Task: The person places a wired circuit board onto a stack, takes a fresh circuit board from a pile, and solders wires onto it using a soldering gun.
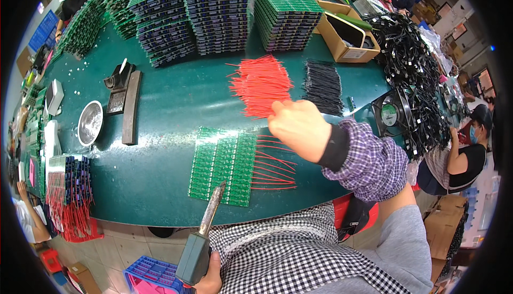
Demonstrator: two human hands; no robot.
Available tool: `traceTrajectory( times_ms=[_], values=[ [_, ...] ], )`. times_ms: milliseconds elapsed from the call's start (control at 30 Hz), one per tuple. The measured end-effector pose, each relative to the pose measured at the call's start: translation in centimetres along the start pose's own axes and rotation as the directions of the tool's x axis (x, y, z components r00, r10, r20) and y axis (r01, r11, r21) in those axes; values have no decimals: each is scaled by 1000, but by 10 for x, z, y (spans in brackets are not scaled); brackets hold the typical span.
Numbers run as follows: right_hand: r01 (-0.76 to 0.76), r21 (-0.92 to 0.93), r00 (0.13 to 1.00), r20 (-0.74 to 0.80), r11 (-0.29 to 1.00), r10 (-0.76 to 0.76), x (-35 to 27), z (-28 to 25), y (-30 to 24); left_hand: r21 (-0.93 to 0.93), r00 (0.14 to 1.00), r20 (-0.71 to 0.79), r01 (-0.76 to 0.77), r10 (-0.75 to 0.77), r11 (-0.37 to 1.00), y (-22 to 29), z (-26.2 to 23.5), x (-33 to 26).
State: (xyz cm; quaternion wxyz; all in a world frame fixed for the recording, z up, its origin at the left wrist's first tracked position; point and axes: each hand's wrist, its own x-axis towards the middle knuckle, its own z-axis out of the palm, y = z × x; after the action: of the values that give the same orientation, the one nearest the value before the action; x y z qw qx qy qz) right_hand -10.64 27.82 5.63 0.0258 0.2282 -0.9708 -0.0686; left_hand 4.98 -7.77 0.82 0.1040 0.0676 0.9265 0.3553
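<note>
My left hand (209,276) is closed round the grey-green handle of a soldering iron (195,252). The iron's tip rests over, or just above, the lower part of a green circuit board panel (223,160); contact is hard to tell. Several thin red wires (275,176) stick out from the panel's right edge. My right hand (300,128) is curled at the lower right edge of a pile of loose red wires (261,84). Its fingertips are pressed together there, and what they hold is hidden. To the right of that pile lies a bundle of black wires (323,87).
Tall stacks of green boards (216,16) line the back. At left are a metal bowl (90,123), a dark stand (117,93) with a bar, and wired boards (69,192) at the table edge. Black cables (411,69), a fan (390,113) and a cardboard box (350,52) stand right. Co-workers sit around.
</note>
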Motion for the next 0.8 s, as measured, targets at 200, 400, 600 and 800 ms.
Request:
traceTrajectory(
  times_ms=[200, 400, 600, 800],
  values=[
    [1, -80, 1000, 26, 997, 1, 12, 11, -8, -17, 997, -49, 62, -63, 998, 6, -1, -5],
    [29, -128, 999, 39, 991, -24, 9, 15, 1, 7, 992, -87, 87, -86, 996, 21, -2, -3],
    [9, -198, 996, 84, 980, 8, -2, 18, 2, 60, 995, -81, -49, 54, 997, 13, 1, -2],
    [80, -246, 991, 125, 966, -50, 6, 37, -12, -264, 970, -162, 135, -181, 955, -4, 19, -12]
  ],
)
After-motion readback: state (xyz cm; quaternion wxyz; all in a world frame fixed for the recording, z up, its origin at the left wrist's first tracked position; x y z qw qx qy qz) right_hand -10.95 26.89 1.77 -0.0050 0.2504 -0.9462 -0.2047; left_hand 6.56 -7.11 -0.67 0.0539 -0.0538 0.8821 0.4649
